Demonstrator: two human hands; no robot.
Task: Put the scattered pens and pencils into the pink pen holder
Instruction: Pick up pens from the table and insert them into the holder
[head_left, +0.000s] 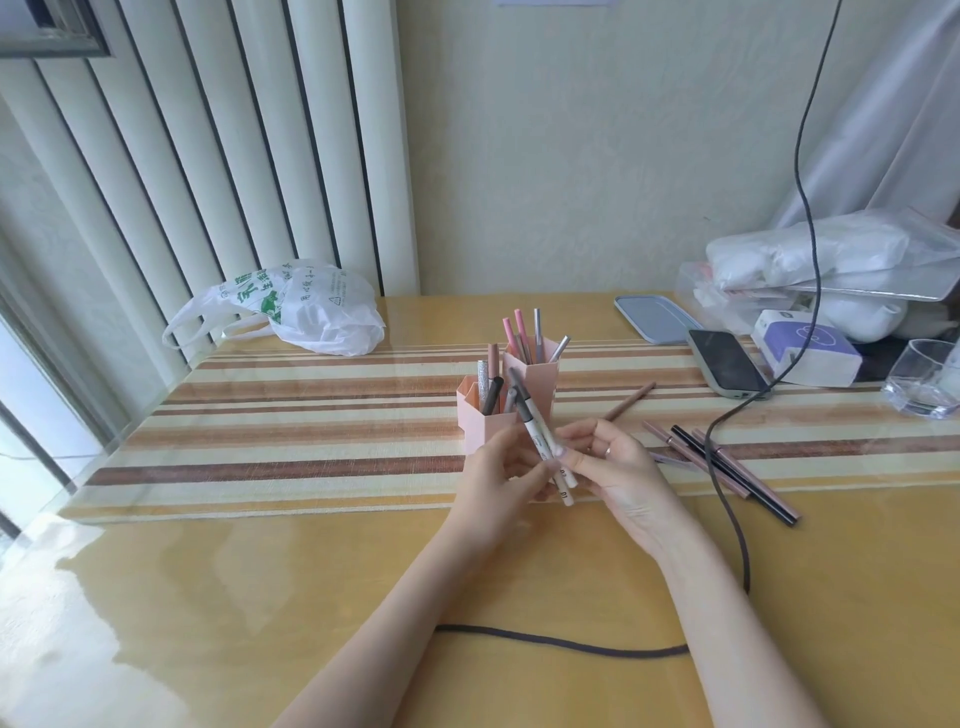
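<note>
Yellow table (260, 597): striped runner (311, 415), pink holder (480, 426), loose pencils (727, 467), phone (724, 364).

Your two bare forearms, no sleeves
Both enter from the frame's bottom; your right hand (621, 467) wears a thin ring (607, 451).

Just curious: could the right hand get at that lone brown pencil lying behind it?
Probably yes, once free. The right hand now holds white pens, but the brown pencil lies uncovered on the striped runner, nothing between.
</note>
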